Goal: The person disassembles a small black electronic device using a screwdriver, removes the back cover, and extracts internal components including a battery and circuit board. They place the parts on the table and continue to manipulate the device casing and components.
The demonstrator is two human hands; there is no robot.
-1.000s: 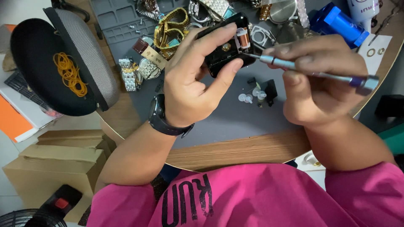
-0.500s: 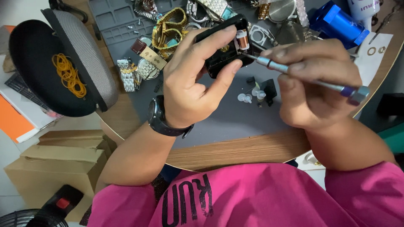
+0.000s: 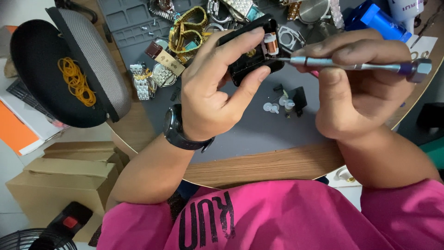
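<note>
The left hand (image 3: pixel 210 97) grips a small black module (image 3: pixel 252 55), thumb under its near edge and fingers curled over the far side, holding it up above the grey mat (image 3: pixel 259 125) at about 12 o'clock from the wrist. A copper coil (image 3: pixel 270 45) shows in its open face. The right hand (image 3: pixel 356 88) is closed round a slim metal screwdriver (image 3: pixel 351 65), pinched between thumb and forefinger. The tool's long axis runs nearly level, handle end at 3 o'clock, tip at 9 o'clock, and that tip meets the module just beside the coil; so the module lies at 9 o'clock from the right hand, and the left hand is the nearer one, since it holds it. Below the module, on the mat, lie small white gears (image 3: pixel 270 107) and a black part (image 3: pixel 298 97). At 11 o'clock sits a heap of watches (image 3: pixel 185 32) with gold and steel bands. A blue box (image 3: pixel 377 21) stands at 1 o'clock. At 9 o'clock an open black case (image 3: pixel 41 106) holds yellow rubber bands (image 3: pixel 76 81). Cardboard boxes (image 3: pixel 64 176) sit below the counter (image 3: pixel 263 166) at 8 o'clock, an orange sheet (image 3: pixel 14 129) beside them.
</note>
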